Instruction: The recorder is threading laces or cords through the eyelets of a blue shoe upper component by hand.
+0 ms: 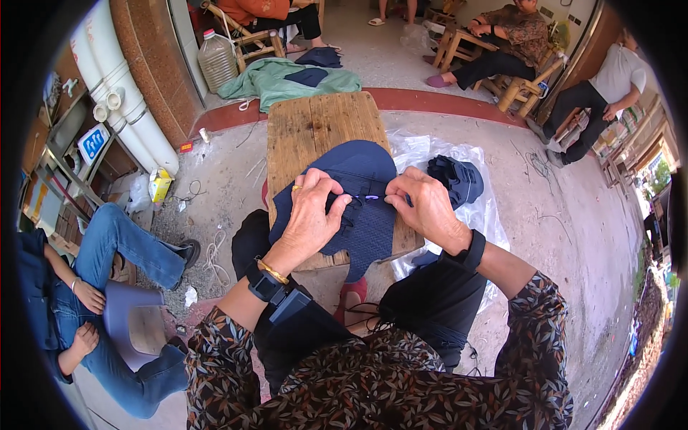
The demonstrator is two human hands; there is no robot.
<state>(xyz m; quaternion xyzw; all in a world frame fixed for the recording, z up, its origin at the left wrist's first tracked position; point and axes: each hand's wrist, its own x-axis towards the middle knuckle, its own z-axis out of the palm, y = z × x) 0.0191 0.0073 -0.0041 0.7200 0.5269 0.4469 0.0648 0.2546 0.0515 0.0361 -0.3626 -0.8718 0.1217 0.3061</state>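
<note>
A navy shoe upper (pixel 369 233) with woven texture lies flat on the small wooden table (pixel 326 115) before me. Thin dark shoelaces (pixel 349 223) cross its middle, where a small purple-and-white piece (pixel 369 197) shows between my hands. My left hand (pixel 313 215), wearing a gold ring, rests on the upper's left part, thumb and fingers closed at the lace. On the other side, my right hand (pixel 428 204) pinches with thumb and forefinger by the upper's right edge, where a thin dark strand runs to it. The fingertips partly hide what they grip.
Stacked navy uppers (pixel 456 180) lie on a clear plastic sheet (pixel 491 229) right of the table. A green sack (pixel 290 80) lies beyond it. At left, a person in jeans (pixel 129 247) sits close by. Other people sit on bamboo chairs farther back.
</note>
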